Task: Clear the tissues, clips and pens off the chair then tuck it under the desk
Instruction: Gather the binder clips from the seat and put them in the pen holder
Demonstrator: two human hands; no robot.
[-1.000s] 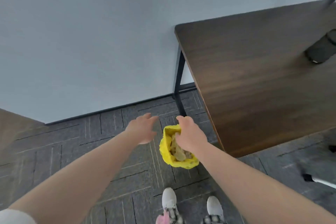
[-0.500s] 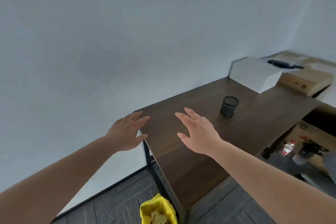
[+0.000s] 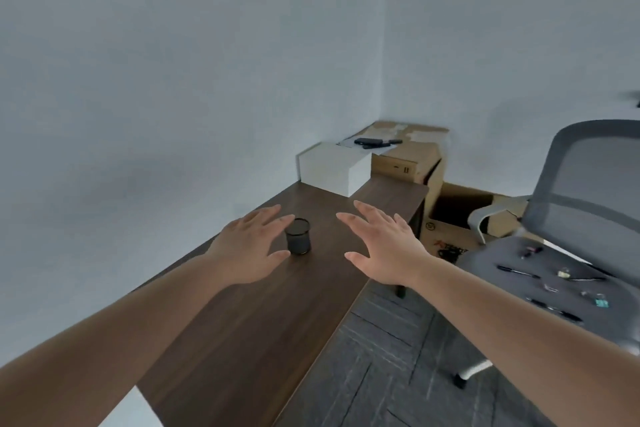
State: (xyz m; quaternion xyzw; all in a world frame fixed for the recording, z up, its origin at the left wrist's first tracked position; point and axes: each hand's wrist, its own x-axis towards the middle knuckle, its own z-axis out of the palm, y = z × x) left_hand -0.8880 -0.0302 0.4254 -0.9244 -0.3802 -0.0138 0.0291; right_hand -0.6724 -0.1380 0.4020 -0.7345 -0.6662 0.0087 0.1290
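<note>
Hands: L [image 3: 251, 250] & R [image 3: 382, 248] spread, empty, over desk [image 3: 242, 322].

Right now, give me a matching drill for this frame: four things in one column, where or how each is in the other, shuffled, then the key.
Things
1. mesh cup
2. white box
3. pens
4. right hand

Places or states
A. lying on the chair seat
B. open, empty, above the desk
C. upright on the desk, by the left hand
D. far end of the desk, near the wall

Pairs: 1-C, 2-D, 3-A, 4-B
</note>
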